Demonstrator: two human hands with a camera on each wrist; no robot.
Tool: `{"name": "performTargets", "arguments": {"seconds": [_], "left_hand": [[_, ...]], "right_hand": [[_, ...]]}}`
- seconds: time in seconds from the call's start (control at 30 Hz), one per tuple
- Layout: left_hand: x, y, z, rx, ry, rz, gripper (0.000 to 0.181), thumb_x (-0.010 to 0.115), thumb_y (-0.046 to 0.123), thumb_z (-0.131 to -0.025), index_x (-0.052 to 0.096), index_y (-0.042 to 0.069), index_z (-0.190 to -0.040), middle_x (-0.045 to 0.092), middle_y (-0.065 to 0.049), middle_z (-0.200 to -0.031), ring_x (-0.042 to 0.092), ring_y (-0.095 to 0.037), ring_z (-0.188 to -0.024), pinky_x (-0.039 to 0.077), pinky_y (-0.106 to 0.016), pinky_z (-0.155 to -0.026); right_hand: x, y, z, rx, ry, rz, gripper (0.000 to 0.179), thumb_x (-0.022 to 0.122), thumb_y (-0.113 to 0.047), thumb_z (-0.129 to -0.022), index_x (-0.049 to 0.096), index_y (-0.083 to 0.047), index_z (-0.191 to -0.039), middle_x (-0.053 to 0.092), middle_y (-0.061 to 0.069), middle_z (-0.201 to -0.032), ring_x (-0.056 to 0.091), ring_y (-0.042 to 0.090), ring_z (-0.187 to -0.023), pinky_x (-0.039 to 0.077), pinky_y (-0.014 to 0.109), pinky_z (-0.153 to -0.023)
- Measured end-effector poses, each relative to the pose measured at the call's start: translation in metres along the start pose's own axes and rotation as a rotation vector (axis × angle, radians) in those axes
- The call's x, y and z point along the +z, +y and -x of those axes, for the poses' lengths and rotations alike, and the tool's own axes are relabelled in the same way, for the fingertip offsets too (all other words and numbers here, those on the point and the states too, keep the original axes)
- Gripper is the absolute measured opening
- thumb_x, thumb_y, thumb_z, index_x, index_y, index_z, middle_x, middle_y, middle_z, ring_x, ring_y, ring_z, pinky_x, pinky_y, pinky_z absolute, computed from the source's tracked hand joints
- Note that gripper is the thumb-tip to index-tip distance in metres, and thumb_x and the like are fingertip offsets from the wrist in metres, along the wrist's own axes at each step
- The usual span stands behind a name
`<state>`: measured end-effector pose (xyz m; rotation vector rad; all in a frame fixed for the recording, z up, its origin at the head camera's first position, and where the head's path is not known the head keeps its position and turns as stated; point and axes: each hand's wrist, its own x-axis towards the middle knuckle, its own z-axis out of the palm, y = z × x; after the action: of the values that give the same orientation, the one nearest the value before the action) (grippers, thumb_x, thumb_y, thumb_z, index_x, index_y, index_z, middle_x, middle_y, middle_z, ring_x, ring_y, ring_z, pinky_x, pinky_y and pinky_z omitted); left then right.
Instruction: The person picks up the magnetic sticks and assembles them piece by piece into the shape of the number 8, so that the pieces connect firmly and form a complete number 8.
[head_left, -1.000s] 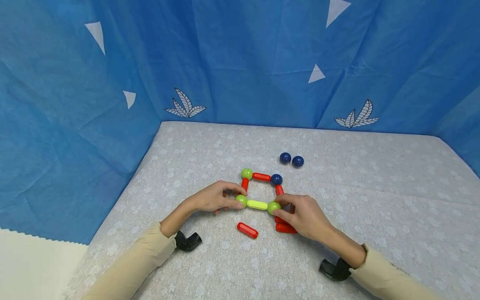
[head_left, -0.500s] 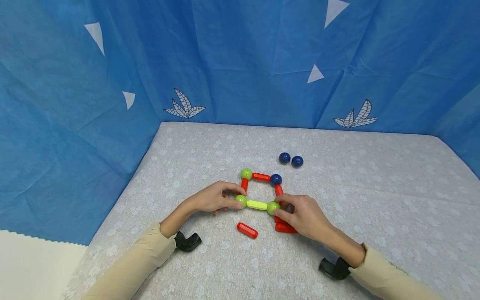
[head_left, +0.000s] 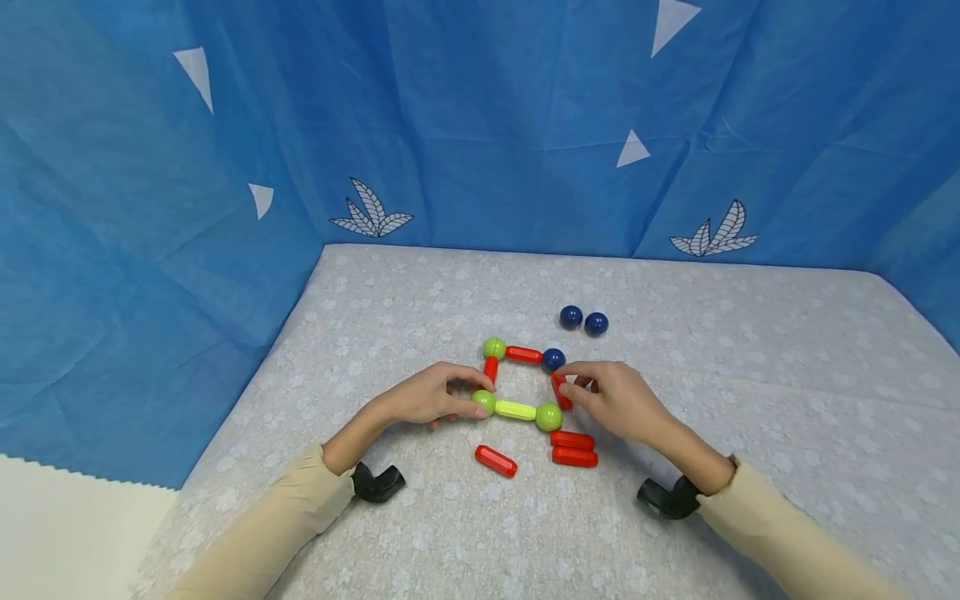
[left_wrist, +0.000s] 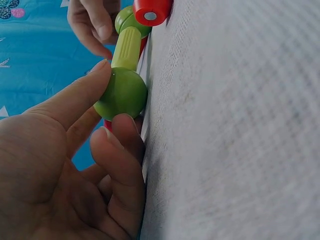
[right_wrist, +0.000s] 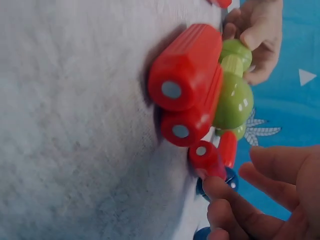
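Observation:
My left hand (head_left: 431, 393) pinches a green ball (left_wrist: 122, 95) at the near left corner of a four-sided figure of magnetic rods and balls. A yellow-green rod (head_left: 515, 410) joins that ball to a second green ball (head_left: 549, 417). My right hand (head_left: 618, 400) is at the figure's right side, one fingertip against a red magnetic rod (right_wrist: 207, 159), its other fingers spread apart. The rod's near end, with its metal disc, shows apart from the second green ball; its far end lies by a blue ball (head_left: 553, 360). Another red rod (head_left: 523, 354) and green ball (head_left: 494, 348) form the far side.
Two red rods (head_left: 573, 456) lie side by side at the near right, close to the second green ball. A single red rod (head_left: 496, 461) lies in front of the figure. Two blue balls (head_left: 583, 320) sit behind it. A blue curtain (head_left: 480, 125) hangs past the table.
My right hand has let go of the near right green ball and moved away from me to the red rod on the right side. The left hand keeps its place.

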<state>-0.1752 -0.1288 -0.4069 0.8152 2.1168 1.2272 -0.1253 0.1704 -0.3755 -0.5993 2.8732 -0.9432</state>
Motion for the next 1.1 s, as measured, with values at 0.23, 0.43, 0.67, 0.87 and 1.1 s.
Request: {"name": "performTargets", "arguments": {"seconds": [0.23,0.43,0.67,0.87,1.1], "left_hand": [[0.000,-0.001,0.000,-0.006,0.000,0.005,0.031,0.073,0.026,-0.092,0.068,0.016,-0.121,0.060,-0.005,-0.096,0.051,-0.016,-0.058,0.046,-0.030,-0.043],[0.000,-0.002,0.000,-0.001,0.003,0.010,0.030,0.073,0.026,-0.092,0.068,0.017,-0.120,0.060,-0.006,-0.094,0.051,-0.016,-0.058,0.046,-0.030,-0.043],[0.000,-0.002,0.000,0.005,0.004,0.013,0.030,0.073,0.026,-0.092,0.068,0.016,-0.119,0.059,-0.007,-0.090,0.050,-0.016,-0.057,0.045,-0.030,-0.043],[0.000,-0.002,0.000,0.006,0.004,0.018,0.029,0.074,0.025,-0.092,0.068,0.016,-0.118,0.059,-0.007,-0.088,0.050,-0.015,-0.057,0.045,-0.029,-0.043],[0.000,-0.002,0.000,0.009,0.008,0.016,0.028,0.074,0.025,-0.091,0.069,0.017,-0.118,0.059,-0.006,-0.089,0.050,-0.015,-0.057,0.045,-0.029,-0.042]], "right_hand": [[0.004,0.006,-0.007,0.012,-0.062,-0.020,0.026,0.068,-0.014,-0.094,0.071,-0.006,-0.119,0.061,-0.004,-0.078,0.052,0.012,-0.065,0.044,0.028,-0.053],[0.007,0.008,-0.009,0.004,-0.094,-0.025,0.030,0.069,-0.010,-0.092,0.070,-0.006,-0.122,0.060,-0.004,-0.078,0.051,0.012,-0.065,0.044,0.027,-0.053],[0.008,0.008,-0.011,0.005,-0.108,-0.018,0.029,0.067,-0.004,-0.091,0.071,-0.004,-0.120,0.058,-0.003,-0.079,0.049,0.013,-0.066,0.042,0.026,-0.053],[0.009,0.007,-0.012,0.013,-0.106,-0.001,0.028,0.065,-0.003,-0.091,0.071,-0.006,-0.118,0.056,-0.003,-0.075,0.048,0.013,-0.063,0.040,0.027,-0.053],[0.010,0.005,-0.015,0.023,-0.094,-0.018,0.028,0.064,-0.004,-0.091,0.070,-0.007,-0.118,0.057,-0.002,-0.076,0.048,0.013,-0.064,0.040,0.028,-0.054]]}}
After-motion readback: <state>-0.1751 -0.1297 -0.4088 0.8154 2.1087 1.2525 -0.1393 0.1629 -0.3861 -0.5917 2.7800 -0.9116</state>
